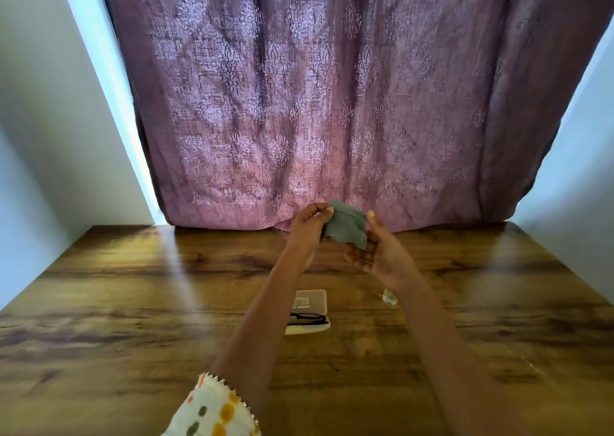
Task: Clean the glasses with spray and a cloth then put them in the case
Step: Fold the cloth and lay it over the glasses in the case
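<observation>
Cloth [347, 226] is hanging pinched by left hand [307, 229] and right hand [377, 253] — worth pulling taut; glasses [309, 318] lying at 6 o'clock.

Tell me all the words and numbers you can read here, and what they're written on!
Inside the open case lid: a few lines of small print, too blurred to read.
On the cloth, the spray bottle and the glasses: no words or numbers show.
So nothing here can be quoted.
</observation>
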